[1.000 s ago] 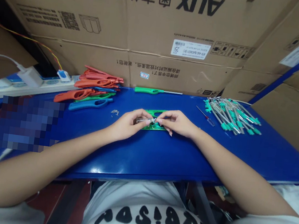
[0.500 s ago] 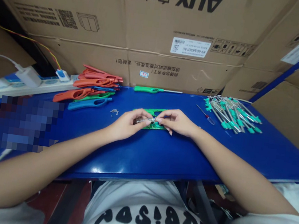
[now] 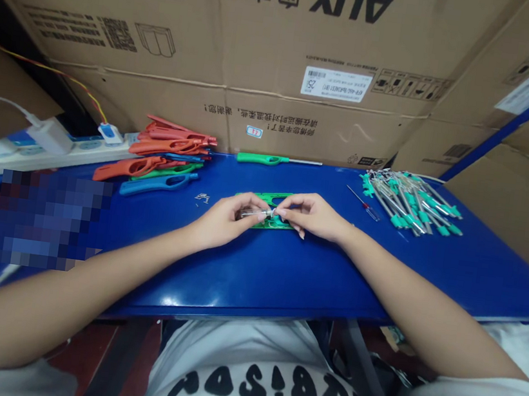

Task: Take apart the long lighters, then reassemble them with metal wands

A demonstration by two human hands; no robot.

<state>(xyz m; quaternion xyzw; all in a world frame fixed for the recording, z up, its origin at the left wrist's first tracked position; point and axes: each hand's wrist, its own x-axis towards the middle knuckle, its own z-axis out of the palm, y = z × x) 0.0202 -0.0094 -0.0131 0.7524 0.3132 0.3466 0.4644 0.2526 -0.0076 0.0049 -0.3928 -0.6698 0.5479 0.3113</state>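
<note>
Between thumb and fingers, my left hand (image 3: pixel 230 219) holds a small, clear, brownish lighter gas tank (image 3: pixel 253 212) with a metallic valve end pointing right. My right hand (image 3: pixel 313 216) is closed in a pinch at that valve end, touching a thin whitish tube or wire; exactly what its fingertips grip is too small to make out. Beneath both hands lies a green lighter casing half (image 3: pixel 278 198), inner side up, with a teal part (image 3: pixel 280 220) in it. My fingers hide much of the casing.
Orange, green and blue lighter casings (image 3: pixel 164 146) are piled at the left, beside a power strip (image 3: pixel 80 148). Tiny metal pieces (image 3: pixel 202 198) lie nearby. A green lighter (image 3: pixel 262 159) is at the back. A screwdriver (image 3: pixel 365 206) and metal rods with teal parts (image 3: pixel 412 204) lie right. Cardboard (image 3: pixel 215 55) stands behind.
</note>
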